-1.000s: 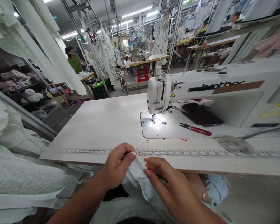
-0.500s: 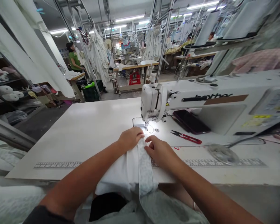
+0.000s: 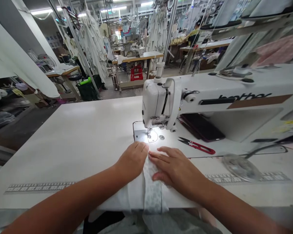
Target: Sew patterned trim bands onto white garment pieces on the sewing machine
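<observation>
A white sewing machine (image 3: 161, 100) stands at centre right, its needle area (image 3: 149, 132) lit over the metal plate. Just in front of the needle, my left hand (image 3: 133, 159) is closed, pinching the tip of a pale fabric strip (image 3: 153, 195) with a faint grey-green print. The strip runs down over the table's front edge towards my lap, beside plain white fabric (image 3: 122, 196). My right hand (image 3: 173, 164) has its fingers stretched out and lies on the strip's right side, its fingertips close to the left hand.
Red-handled thread snips (image 3: 197, 145) and a dark phone (image 3: 205, 126) lie right of the needle. A clear round dish (image 3: 241, 167) sits near a printed ruler (image 3: 39, 186) along the table's front (image 3: 88, 136). White cloth hangs at left. Behind are other worktables (image 3: 139, 58) and hanging garments (image 3: 95, 42).
My right hand has gone from curled fingers near the strip's end to spread fingers lying on it. My left hand still grips the tip. The view has shifted closer to the machine.
</observation>
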{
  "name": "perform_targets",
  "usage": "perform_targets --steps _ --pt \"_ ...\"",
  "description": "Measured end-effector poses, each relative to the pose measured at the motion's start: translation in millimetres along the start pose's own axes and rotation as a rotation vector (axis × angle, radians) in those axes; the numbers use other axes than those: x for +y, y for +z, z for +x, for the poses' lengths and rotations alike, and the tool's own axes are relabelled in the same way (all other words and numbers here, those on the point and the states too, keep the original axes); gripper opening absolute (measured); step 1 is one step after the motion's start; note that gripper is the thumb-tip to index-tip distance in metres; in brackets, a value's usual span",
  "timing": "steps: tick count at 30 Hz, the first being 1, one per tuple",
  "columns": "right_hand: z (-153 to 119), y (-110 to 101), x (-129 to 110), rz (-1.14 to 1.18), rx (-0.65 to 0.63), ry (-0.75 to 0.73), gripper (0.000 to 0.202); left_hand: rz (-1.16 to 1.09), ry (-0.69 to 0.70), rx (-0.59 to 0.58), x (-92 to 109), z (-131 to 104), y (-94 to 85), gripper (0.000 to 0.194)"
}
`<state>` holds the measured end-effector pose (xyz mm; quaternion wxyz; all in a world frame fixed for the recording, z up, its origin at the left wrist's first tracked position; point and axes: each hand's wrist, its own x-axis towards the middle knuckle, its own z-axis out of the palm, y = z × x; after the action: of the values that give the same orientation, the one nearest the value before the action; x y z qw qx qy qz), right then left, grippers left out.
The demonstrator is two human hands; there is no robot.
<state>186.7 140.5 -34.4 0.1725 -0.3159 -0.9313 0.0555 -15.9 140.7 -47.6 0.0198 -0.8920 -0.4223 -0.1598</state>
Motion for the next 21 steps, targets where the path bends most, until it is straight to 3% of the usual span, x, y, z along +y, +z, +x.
perform_targets --steps 2,6,21 --pt "5 0 8 -0.055 0.031 -0.020 0.057 0.036 0.051 0.008 -9 9 3.9 0.022" --pt "16 0 21 -0.078 0.046 -0.027 0.052 0.063 0.021 -0.006 -19 26 7.8 0.020" --pt "15 0 24 -0.059 0.097 0.035 0.055 0.105 -0.006 0.036 -16 36 9.5 0.018"
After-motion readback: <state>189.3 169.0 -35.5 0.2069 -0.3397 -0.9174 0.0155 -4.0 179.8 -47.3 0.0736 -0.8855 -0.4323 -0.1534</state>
